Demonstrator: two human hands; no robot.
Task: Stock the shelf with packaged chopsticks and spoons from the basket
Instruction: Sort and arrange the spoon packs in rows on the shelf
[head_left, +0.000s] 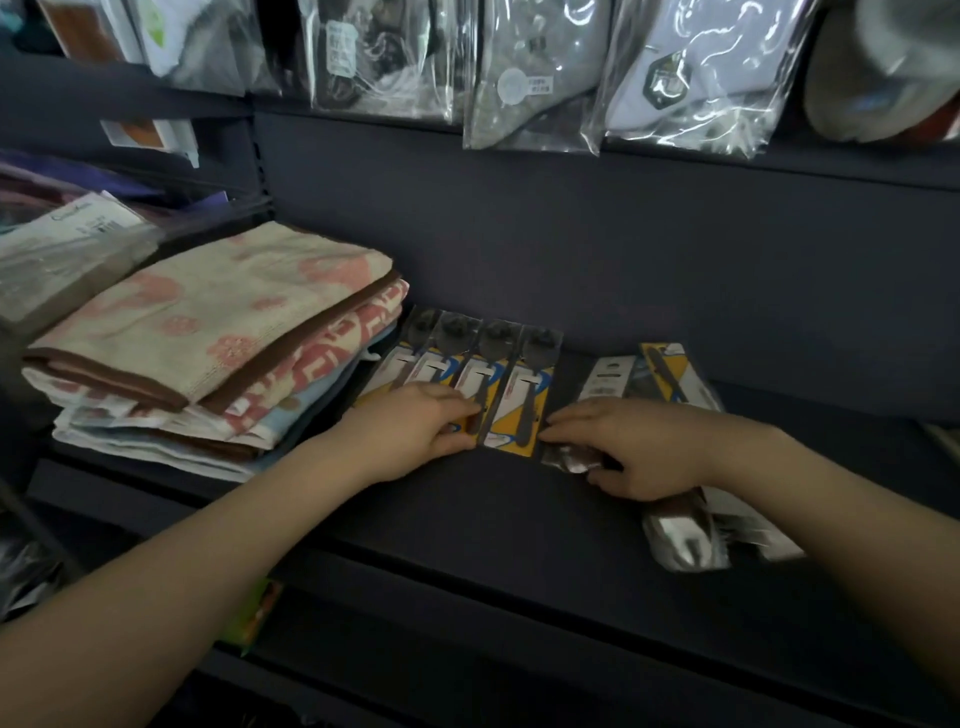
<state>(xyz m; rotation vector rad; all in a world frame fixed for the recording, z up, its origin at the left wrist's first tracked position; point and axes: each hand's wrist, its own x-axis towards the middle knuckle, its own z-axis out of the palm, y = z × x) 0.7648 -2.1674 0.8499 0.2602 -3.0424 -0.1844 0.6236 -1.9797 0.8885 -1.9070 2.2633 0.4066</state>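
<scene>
Several packaged spoons (524, 384) on yellow-and-white cards lie side by side on the dark shelf (467, 509), bowls toward the back wall. My left hand (415, 431) pinches the near end of one spoon pack in the middle of the row. My right hand (644, 447) grips a bundle of silvery packets (685, 540) that sticks out under the palm, and its fingertips touch the right edge of the rightmost spoon pack. More carded packs (654, 374) lie just behind my right hand. No basket is in view.
A stack of folded towels (208, 332) fills the shelf's left side, touching the spoon row. Bagged goods (530, 78) hang from the shelf above. A bare stretch of shelf runs along the front edge and to the far right.
</scene>
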